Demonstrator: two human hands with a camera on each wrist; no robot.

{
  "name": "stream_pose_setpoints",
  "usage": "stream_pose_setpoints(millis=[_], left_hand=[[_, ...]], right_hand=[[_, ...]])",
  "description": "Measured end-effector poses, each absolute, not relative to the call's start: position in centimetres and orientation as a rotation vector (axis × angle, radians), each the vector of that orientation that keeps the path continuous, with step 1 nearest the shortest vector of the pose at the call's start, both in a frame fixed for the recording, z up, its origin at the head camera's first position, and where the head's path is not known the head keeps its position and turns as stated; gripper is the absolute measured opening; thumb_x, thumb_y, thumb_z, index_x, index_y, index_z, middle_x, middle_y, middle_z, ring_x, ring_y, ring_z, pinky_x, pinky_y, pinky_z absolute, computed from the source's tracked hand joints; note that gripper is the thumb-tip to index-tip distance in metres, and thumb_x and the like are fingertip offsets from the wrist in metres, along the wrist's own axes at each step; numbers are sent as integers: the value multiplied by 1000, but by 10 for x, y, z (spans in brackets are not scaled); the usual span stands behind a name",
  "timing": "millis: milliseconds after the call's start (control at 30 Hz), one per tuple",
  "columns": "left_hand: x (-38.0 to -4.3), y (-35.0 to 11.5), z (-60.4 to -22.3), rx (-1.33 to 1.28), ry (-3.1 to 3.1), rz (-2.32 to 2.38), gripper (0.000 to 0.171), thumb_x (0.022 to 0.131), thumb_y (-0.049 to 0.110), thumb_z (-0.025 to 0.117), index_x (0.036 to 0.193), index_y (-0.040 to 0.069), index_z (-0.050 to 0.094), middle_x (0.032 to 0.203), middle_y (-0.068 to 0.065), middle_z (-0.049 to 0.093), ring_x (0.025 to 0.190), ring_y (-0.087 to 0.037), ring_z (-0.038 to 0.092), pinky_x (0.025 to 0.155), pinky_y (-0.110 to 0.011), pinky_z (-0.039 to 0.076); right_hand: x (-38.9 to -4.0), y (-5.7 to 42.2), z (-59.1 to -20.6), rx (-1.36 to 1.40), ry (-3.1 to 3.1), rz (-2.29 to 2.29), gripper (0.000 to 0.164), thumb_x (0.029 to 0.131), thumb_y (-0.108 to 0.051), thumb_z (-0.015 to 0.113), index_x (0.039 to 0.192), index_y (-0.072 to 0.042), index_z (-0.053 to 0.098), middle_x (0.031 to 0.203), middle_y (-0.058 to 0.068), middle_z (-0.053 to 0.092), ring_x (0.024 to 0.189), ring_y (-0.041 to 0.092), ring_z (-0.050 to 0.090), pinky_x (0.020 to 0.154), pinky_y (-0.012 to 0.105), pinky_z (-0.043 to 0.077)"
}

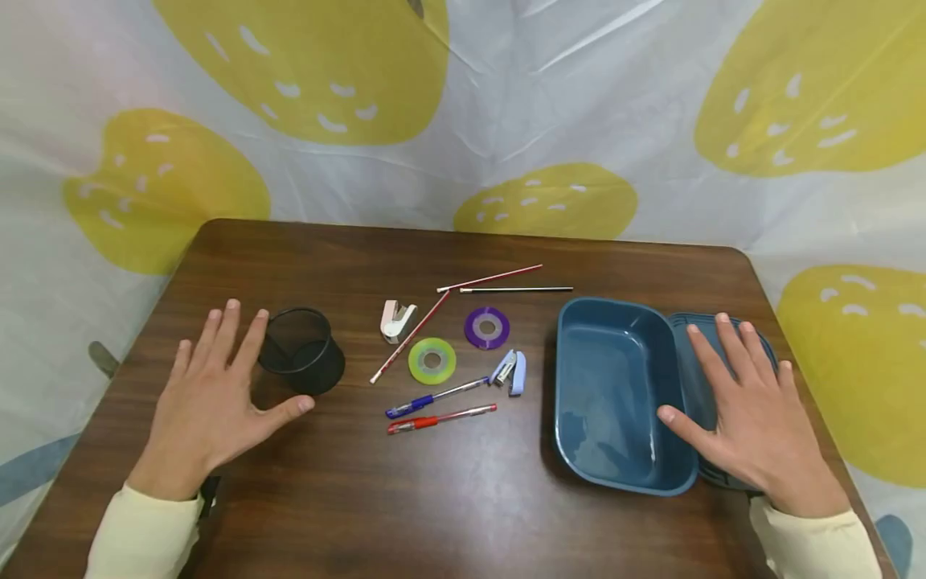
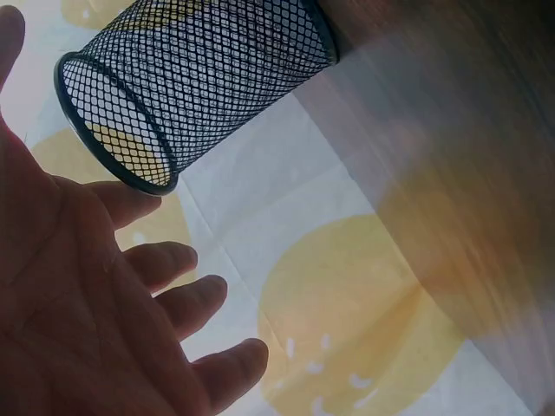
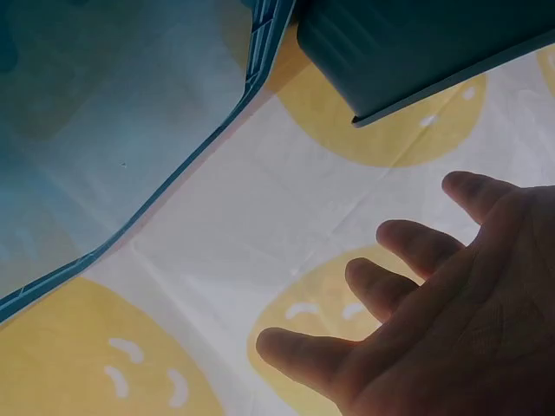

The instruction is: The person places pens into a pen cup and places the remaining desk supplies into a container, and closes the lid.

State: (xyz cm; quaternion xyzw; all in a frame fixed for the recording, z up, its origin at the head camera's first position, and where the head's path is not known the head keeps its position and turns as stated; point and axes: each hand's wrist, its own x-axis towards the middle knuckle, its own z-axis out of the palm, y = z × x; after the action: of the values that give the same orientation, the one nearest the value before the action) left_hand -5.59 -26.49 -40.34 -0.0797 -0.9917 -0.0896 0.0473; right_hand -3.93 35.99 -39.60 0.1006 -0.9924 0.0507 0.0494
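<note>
My left hand [image 1: 210, 402] is spread with straight fingers beside a black mesh pen cup [image 1: 311, 366], holding nothing. In the left wrist view the mesh cup [image 2: 217, 78] is just past the fingertips; whether they touch is hard to tell. On the other side, my right hand [image 1: 755, 418] hovers with fingers spread over a blue lid [image 1: 698, 378] and the right edge of a blue plastic box [image 1: 615, 386]. It holds nothing. The right wrist view shows the box wall [image 3: 416, 52] and the lid [image 3: 130, 147] away from the fingers.
Mid-table lie a blue pen [image 1: 437, 396], a red pen [image 1: 441, 418], a green tape roll [image 1: 432, 360], a purple tape roll [image 1: 474, 326], a white-pink stapler [image 1: 394, 326], a light-blue stapler [image 1: 517, 374] and several thin sticks [image 1: 517, 289]. A lemon-print sheet [image 1: 506, 96] hangs behind.
</note>
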Motion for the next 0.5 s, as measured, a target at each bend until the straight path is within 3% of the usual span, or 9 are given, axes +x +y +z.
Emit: stream_pose_setpoints(millis=[233,500], left_hand=[[-59,-264,-400,-253,-2989,-291,128,78,84,71,172,19,13,177,-21,5,162,-48,12,120,-79,21],[-58,-262,-398,-280,-2954,-303,129,76,82,74,171,18,15,176,-24,11,161,-48,19,118,-79,27]], right_hand=[[-43,361,-393,350,-2995,174,110,89,-66,71,172,-23,14,180,11,1,166,38,-1,119,85,12],[-46,359,-390,431,-2944,236,110,85,-62,77,170,-19,22,178,17,12,166,38,7,129,72,10]])
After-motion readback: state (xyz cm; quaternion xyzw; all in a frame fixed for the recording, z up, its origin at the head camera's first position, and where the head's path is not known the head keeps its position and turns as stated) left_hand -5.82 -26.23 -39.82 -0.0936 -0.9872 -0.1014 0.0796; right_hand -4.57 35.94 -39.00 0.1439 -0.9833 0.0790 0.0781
